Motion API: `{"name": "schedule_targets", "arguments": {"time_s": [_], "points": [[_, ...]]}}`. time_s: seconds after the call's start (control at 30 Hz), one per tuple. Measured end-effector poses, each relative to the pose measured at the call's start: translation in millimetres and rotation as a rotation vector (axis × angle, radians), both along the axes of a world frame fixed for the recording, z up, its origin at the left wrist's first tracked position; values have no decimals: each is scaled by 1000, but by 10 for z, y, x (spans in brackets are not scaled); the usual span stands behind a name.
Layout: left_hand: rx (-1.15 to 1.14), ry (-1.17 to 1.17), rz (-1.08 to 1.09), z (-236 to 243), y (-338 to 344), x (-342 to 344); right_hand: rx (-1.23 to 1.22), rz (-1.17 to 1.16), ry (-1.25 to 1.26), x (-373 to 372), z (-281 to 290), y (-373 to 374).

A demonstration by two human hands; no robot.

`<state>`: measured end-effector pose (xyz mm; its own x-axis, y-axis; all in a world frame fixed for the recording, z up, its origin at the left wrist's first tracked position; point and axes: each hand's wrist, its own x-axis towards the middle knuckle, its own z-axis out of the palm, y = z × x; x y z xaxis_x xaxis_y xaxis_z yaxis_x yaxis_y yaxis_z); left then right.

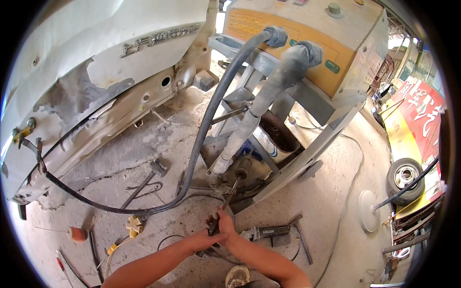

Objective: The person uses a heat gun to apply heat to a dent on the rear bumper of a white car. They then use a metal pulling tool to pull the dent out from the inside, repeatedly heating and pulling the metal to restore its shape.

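Note:
My two hands are close together low in the middle, in front of the grey machine stand. My right hand [224, 224] is closed round the near end of what looks like a slide hammer [233, 191], a thin metal rod that slants up to a ridged cylinder by the stand. Beside it my left hand [206, 238] is closed at the dark near part of the same tool, its thumb toward my right wrist. The fingers partly hide the grip. A thick wrapped cable [249, 120] hangs from the machine [307, 48] and comes down just beyond my hands.
A black cable [211, 110] loops from the machine to a clamp [26, 128] on the white vehicle panel [120, 29], which has peeled paint. An angle grinder [269, 233], a hammer [157, 168] and a yellow plug [134, 225] lie on the concrete floor. A tyre [405, 181] leans at right.

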<state>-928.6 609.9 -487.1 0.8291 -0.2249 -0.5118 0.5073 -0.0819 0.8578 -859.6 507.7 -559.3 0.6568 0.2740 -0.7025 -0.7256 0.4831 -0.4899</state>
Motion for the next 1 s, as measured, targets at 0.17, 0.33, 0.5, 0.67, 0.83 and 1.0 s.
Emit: {"name": "schedule_targets", "arguments": {"time_s": [0.17, 0.33, 0.5, 0.67, 0.83, 1.0], "points": [[378, 76, -16, 119, 64, 15, 0, -55, -231, 522, -87, -117], [623, -149, 10, -113, 279, -277, 49, -213, -23, 1054, 249, -65], [793, -136, -101, 411, 1102, -684, 209, 128, -145, 579, 715, 122], [1028, -92, -238, 721, 2085, -1639, 329, 447, 32, -315, 1001, 470], [1223, 81, -374, 885, 2672, -2910, -10, 547, 285, -1560, 1720, 1144], [1218, 422, -254, 955, 2419, -4520, -82, 867, 574, -2744, 415, 1529]]}}
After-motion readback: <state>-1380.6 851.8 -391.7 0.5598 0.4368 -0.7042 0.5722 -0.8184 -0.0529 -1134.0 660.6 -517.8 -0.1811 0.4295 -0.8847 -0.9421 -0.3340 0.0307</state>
